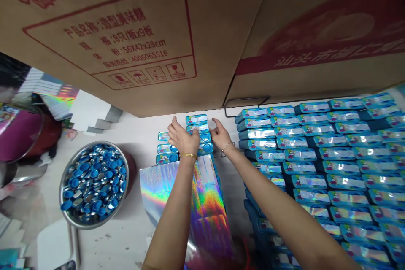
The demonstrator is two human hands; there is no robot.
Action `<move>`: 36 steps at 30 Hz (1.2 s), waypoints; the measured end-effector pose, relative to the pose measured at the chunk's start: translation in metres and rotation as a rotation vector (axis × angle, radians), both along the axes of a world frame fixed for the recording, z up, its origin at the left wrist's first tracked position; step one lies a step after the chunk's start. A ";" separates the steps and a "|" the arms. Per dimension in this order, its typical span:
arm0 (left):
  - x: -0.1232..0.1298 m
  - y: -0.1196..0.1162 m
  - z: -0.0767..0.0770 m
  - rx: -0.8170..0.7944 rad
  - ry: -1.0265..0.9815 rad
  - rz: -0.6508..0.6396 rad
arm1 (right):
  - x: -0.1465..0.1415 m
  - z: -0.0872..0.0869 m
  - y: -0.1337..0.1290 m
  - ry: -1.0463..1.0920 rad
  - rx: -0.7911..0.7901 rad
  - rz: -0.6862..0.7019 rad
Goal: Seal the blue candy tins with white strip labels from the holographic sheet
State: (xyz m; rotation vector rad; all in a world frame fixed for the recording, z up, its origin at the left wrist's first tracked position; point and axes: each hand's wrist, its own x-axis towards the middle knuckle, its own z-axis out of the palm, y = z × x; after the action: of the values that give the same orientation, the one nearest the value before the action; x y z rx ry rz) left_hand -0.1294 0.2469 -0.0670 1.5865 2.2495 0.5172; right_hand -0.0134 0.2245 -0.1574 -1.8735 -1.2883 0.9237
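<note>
My left hand [183, 138] lies over small flat blue boxes, its fingers apart and its thumb touching the end of one blue box [196, 129]. At the right ends of the same column, my right hand [220, 136] has its thumb and index finger parted, beside or lightly touching the boxes. Round blue pieces show on several of them, such as the box [205, 148] under my left wrist. To the left, more blue boxes [166, 158] make a second column. A shiny rainbow-coloured sheet [207, 202] covers the nearer part, under my left forearm.
A metal bowl [129, 177] full of small blue and silver round pieces stands at left. On the right are many rows of blue boxes [311, 181] with shiny tops. Large cardboard cartons [209, 50] wall off the back. A white scoop-like tray [53, 242] lies front left.
</note>
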 end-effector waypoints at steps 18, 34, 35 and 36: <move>-0.093 -0.096 0.024 0.054 0.124 -0.817 | -0.033 0.095 -0.093 -0.582 0.219 0.549; -0.087 -0.174 0.059 0.147 -0.224 -0.785 | -0.036 0.091 -0.095 -0.610 0.141 0.481; -0.085 -0.175 0.068 0.144 -0.359 -0.648 | -0.035 0.093 -0.098 -0.568 0.161 0.446; -0.083 -0.173 0.075 0.152 -0.496 -0.484 | -0.034 0.095 -0.102 -0.507 0.186 0.394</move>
State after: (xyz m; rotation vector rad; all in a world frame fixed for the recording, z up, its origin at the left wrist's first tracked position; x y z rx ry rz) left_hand -0.2120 0.0743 0.0075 1.7581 1.4362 0.8400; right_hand -0.0470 0.1230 -0.0619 -1.7986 -2.0262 0.4937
